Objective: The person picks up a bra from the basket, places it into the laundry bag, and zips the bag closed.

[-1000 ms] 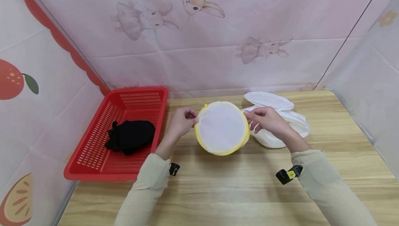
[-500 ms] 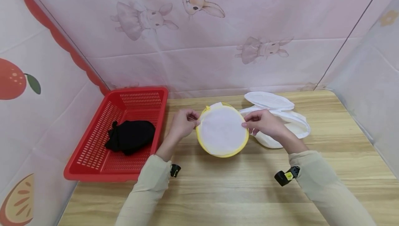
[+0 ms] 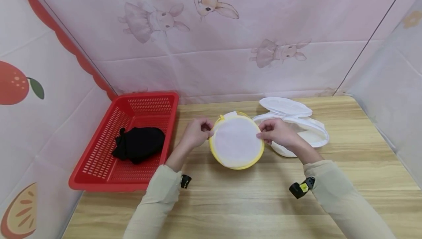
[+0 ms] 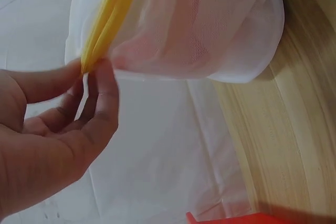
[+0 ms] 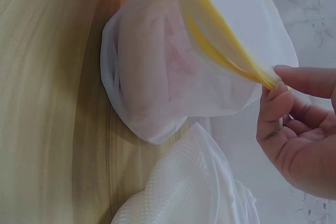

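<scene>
A white mesh laundry bag (image 3: 236, 142) with yellow zipper trim stands on the table, its round white lid facing up. Something pinkish shows through the mesh side (image 5: 157, 61) in the right wrist view. My left hand (image 3: 197, 133) pinches the yellow rim on the left between thumb and fingertips. On the opposite side my right hand (image 3: 278, 133) pinches the rim, and the right wrist view shows a gap along the zipper (image 5: 226, 40) there. Behind the right hand lies a second white mesh bag (image 3: 313, 136), its lid (image 3: 285, 106) flipped back.
A red plastic basket (image 3: 74, 176) stands at the left of the wooden table (image 3: 237, 209), with a black cloth item (image 3: 140, 144) inside. Fabric-covered walls (image 3: 214, 78) close off the back and both sides.
The lid has come slightly toward me, baring a white tab at the back rim. Both hands moved slightly nearer with it, and the right hand shifted a little left early on.
</scene>
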